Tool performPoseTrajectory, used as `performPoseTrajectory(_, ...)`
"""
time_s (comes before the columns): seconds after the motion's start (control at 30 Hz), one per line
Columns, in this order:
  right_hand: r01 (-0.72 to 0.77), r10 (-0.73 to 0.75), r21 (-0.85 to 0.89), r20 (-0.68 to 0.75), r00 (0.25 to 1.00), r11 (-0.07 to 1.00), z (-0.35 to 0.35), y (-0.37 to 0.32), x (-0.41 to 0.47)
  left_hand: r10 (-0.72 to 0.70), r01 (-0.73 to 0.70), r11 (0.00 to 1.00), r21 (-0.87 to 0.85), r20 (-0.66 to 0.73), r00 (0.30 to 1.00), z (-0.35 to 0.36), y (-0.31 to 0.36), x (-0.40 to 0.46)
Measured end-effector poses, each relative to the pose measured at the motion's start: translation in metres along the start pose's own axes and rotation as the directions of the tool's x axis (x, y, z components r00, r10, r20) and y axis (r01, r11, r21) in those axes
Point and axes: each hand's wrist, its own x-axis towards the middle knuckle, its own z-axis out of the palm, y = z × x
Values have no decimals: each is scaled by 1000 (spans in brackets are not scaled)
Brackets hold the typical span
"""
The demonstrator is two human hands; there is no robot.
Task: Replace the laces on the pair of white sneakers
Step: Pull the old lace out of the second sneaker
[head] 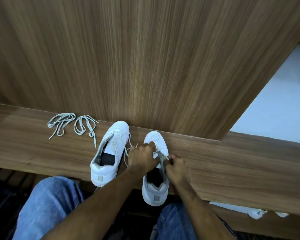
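Observation:
Two white sneakers stand on a wooden ledge [232, 170], toes pointing away from me. The left sneaker [109, 153] is loosely laced, its lace trailing off to the right. My left hand [142, 158] lies over the middle of the right sneaker [156, 187] with its fingers curled on the eyelet area. My right hand [177, 168] pinches a lace end [163, 155] at that shoe's right side. Two loose grey laces [73, 125] lie coiled on the ledge to the left.
A tall wooden panel [145, 58] rises right behind the ledge. My knees in blue jeans [47, 205] are below the ledge's front edge. A pale floor [275, 101] shows to the right, and white shoes [256, 213] lie low at the right.

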Motion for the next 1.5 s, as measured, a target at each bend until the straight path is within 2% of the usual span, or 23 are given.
performPoseTrajectory(0.17,18,-18,-15,7,1000,1000,-2,0,0,-219,214,935,-282,17,976,9,-20,-11)
performPoseTrajectory(0.27,113,-114,-158,6,994,981,-5,-9,0,-332,314,856,-412,29,943,12,-22,-16)
performPoseTrajectory(0.43,422,-391,-392,161,906,817,-2,-30,8,-357,346,821,-453,65,932,12,-27,-16)
performPoseTrajectory(0.53,482,-427,-522,230,874,704,12,-38,9,-351,340,843,-416,52,935,14,-29,-17)
performPoseTrajectory(0.57,469,-423,-530,214,880,707,16,-38,12,-347,336,847,-412,49,937,15,-29,-17)
performPoseTrajectory(0.63,370,-371,-372,73,926,851,23,-33,18,-338,324,851,-413,42,940,16,-30,-17)
performPoseTrajectory(0.7,109,-103,104,-63,993,989,21,-28,24,-340,326,851,-411,40,940,16,-30,-16)
performPoseTrajectory(0.73,-56,84,404,-52,995,913,16,-25,27,-344,330,853,-405,40,938,17,-30,-17)
performPoseTrajectory(0.77,-185,233,633,7,972,752,11,-22,29,-349,335,854,-397,39,936,17,-28,-17)
performPoseTrajectory(0.8,-263,303,752,88,949,605,6,-19,29,-355,339,857,-388,34,934,17,-27,-18)
performPoseTrajectory(0.83,-293,305,776,136,943,558,3,-15,29,-359,342,860,-379,29,933,18,-26,-19)
performPoseTrajectory(0.9,-224,194,673,120,974,705,2,-11,30,-362,343,863,-371,20,932,19,-26,-20)
performPoseTrajectory(0.97,-29,-12,439,89,996,898,2,-10,31,-367,348,861,-371,21,930,19,-26,-21)
performPoseTrajectory(1.0,90,-124,327,84,989,941,1,-11,32,-370,351,858,-374,22,929,20,-26,-21)
performPoseTrajectory(1.07,317,-327,99,112,938,943,2,-16,32,-377,356,854,-379,20,926,21,-26,-21)
performPoseTrajectory(1.13,455,-430,-129,184,884,881,6,-20,31,-375,353,855,-381,18,927,21,-26,-23)
performPoseTrajectory(1.23,463,-412,-248,230,882,851,18,-15,31,-369,352,853,-385,30,929,23,-27,-24)
performPoseTrajectory(1.27,456,-421,-181,199,885,871,21,-14,31,-372,356,854,-380,33,928,23,-28,-23)
performPoseTrajectory(1.33,417,-428,160,36,903,894,18,-20,24,-383,367,852,-374,35,923,24,-29,-23)
performPoseTrajectory(1.37,364,-362,401,-84,929,841,12,-25,21,-389,373,846,-380,36,920,24,-30,-22)
performPoseTrajectory(1.43,238,-77,759,-242,967,606,-4,-32,20,-396,380,835,-397,44,917,26,-31,-22)
performPoseTrajectory(1.47,221,55,823,-291,955,523,-9,-30,24,-399,384,834,-397,48,916,27,-32,-22)
performPoseTrajectory(1.5,228,117,809,-341,933,542,-13,-27,29,-401,388,833,-395,54,915,28,-32,-21)
